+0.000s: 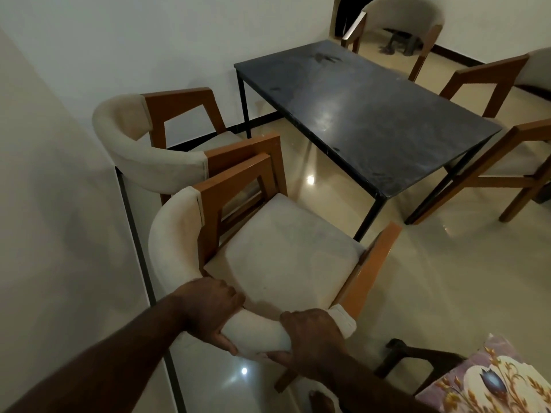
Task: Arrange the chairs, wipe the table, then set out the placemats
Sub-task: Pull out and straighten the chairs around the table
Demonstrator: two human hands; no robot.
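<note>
Wall chair (143, 150): cream padded back, wooden arms; left of the counter (366, 114), against the white wall (119, 40).
Near chair (283, 254): same make; left of and nearer than the counter's near corner, close against the wall chair's arm.
Left hand (208, 311), right hand (310, 335): both curled round the near chair's padded backrest.
Counter: dark, glossy, smeared top; black legs.
End chair (402, 22): beyond the counter's far end.
Side chair (507, 156): right of the counter, just beside it.
</note>
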